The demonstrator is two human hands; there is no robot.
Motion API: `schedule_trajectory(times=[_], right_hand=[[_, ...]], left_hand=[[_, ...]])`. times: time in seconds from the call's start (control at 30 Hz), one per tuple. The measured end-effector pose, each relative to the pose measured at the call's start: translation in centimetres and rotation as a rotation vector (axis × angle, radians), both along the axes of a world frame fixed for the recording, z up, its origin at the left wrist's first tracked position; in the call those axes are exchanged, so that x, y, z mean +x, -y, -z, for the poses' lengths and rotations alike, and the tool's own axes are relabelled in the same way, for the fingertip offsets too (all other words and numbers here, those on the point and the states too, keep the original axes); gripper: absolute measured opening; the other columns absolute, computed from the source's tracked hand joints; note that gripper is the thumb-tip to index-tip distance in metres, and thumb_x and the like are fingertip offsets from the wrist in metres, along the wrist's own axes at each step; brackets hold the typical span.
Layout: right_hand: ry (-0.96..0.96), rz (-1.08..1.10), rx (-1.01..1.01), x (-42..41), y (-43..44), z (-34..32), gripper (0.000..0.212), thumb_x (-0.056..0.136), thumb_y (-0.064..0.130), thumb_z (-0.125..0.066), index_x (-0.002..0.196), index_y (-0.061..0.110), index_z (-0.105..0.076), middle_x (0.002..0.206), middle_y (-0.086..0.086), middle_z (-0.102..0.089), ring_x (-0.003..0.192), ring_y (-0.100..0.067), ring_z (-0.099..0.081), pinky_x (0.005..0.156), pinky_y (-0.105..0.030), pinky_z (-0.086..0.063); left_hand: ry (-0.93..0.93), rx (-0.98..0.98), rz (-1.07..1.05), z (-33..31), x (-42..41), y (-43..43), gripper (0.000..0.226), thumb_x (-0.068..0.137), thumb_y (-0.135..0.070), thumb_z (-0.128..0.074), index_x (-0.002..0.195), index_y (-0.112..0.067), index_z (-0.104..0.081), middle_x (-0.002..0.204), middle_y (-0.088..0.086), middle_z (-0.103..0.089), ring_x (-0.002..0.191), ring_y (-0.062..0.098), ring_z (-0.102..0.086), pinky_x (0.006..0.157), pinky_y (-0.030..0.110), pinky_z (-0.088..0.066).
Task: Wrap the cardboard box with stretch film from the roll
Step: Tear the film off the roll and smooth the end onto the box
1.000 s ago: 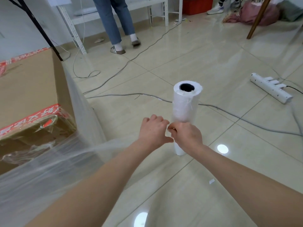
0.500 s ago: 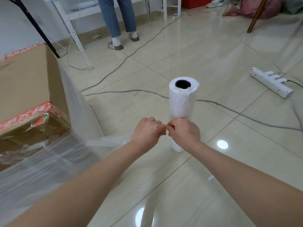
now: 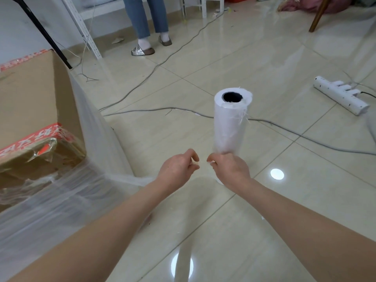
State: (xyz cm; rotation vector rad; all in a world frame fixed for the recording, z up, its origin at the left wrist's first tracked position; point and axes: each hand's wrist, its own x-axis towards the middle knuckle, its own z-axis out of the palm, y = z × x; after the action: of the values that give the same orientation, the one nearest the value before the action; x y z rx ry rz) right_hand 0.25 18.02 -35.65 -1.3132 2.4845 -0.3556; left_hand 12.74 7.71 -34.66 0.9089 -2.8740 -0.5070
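Observation:
A large cardboard box (image 3: 30,102) with red tape stands at the left, its near and right sides covered in clear stretch film (image 3: 67,200). A band of film runs from the box corner to my left hand (image 3: 177,169), which pinches its end. The white film roll (image 3: 231,123) stands upright on the floor, just beyond my right hand (image 3: 231,169). That hand pinches a bit of film in front of the roll's lower part. A small gap separates the two hands' fingertips.
Grey cables (image 3: 305,139) cross the tiled floor behind the roll. A white power strip (image 3: 341,95) lies at the right. A person in jeans (image 3: 146,23) stands at the back near a white metal rack (image 3: 85,29). A black pole (image 3: 40,31) leans behind the box.
My hands, touching half a second ago, have drawn a little apart, the film parted between them. The view has shifted slightly closer to the roll.

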Motion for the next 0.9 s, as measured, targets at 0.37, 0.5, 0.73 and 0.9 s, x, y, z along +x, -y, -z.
schedule_trajectory(times=[0.37, 0.5, 0.73, 0.9], right_hand=[[-0.011, 0.073, -0.081, 0.7, 0.2, 0.5, 0.029, 0.099, 0.027, -0.038, 0.109, 0.028, -0.066, 0.102, -0.007, -0.065, 0.094, -0.029, -0.062, 0.065, -0.029, -0.039], [0.008, 0.084, -0.084, 0.9, 0.3, 0.7, 0.03, 0.099, 0.029, -0.038, 0.108, 0.029, -0.067, 0.103, -0.006, -0.065, 0.096, -0.029, -0.062, 0.068, -0.03, -0.042], [0.106, 0.199, -0.111, 0.8, 0.7, 1.5, 0.027, 0.092, 0.026, -0.042, 0.08, 0.026, -0.066, 0.092, 0.0, -0.069, 0.086, -0.028, -0.063, 0.065, -0.029, -0.045], [0.103, 0.221, -0.105, 0.3, 0.5, 1.7, 0.029, 0.093, 0.022, -0.039, 0.089, 0.027, -0.068, 0.099, 0.0, -0.068, 0.091, -0.028, -0.062, 0.071, -0.03, -0.047]], left_hand=[[0.201, -0.392, 0.107, 1.1, -4.1, -0.7, 0.03, 0.097, -0.039, -0.045, 0.112, -0.023, -0.065, 0.104, 0.001, -0.068, 0.103, 0.023, -0.057, 0.085, 0.028, -0.033], [0.244, -0.436, 0.169, 0.8, -3.6, -0.2, 0.034, 0.102, -0.034, -0.037, 0.106, -0.02, -0.067, 0.099, 0.002, -0.069, 0.098, 0.025, -0.058, 0.074, 0.026, -0.025], [0.083, -0.442, 0.404, 0.9, -1.0, -0.2, 0.026, 0.092, -0.026, -0.047, 0.077, -0.02, -0.066, 0.069, -0.007, -0.065, 0.067, 0.02, -0.062, 0.07, 0.03, -0.043], [0.086, -0.341, 0.367, 1.8, 1.0, 0.1, 0.019, 0.089, -0.024, -0.052, 0.076, -0.017, -0.064, 0.069, -0.004, -0.067, 0.065, 0.024, -0.064, 0.064, 0.028, -0.041]])
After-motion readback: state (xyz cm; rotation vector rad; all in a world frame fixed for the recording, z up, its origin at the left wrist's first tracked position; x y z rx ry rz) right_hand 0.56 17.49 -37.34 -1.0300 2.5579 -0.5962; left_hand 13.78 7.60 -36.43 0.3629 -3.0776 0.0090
